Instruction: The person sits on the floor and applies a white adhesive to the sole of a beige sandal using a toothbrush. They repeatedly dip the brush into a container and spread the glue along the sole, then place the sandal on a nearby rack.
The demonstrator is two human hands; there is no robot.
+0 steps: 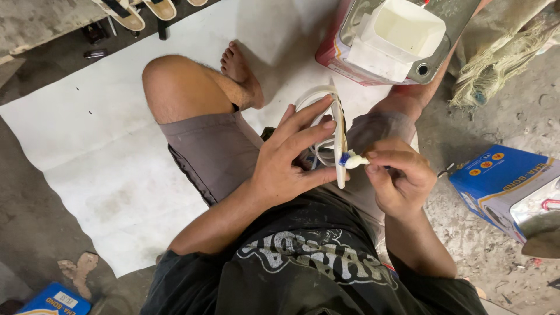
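Note:
I sit on the floor with a white flip-flop sandal [338, 137] held on edge over my lap. My left hand [291, 157] wraps around its sole, fingers spread across the strap side. My right hand [399, 175] pinches a small white and blue piece [352, 160] against the sandal's thin edge. The white straps [312, 96] loop out behind my left fingers. What my right hand holds behind the fingers is hidden.
A red tin with a white plastic container [402, 32] stands ahead by my right knee. A blue and silver tin [513, 186] lies to the right. More sandals [140, 11] lie at the top left. A white sheet [105, 146] covers the floor; a frayed sack [501, 58] is at the upper right.

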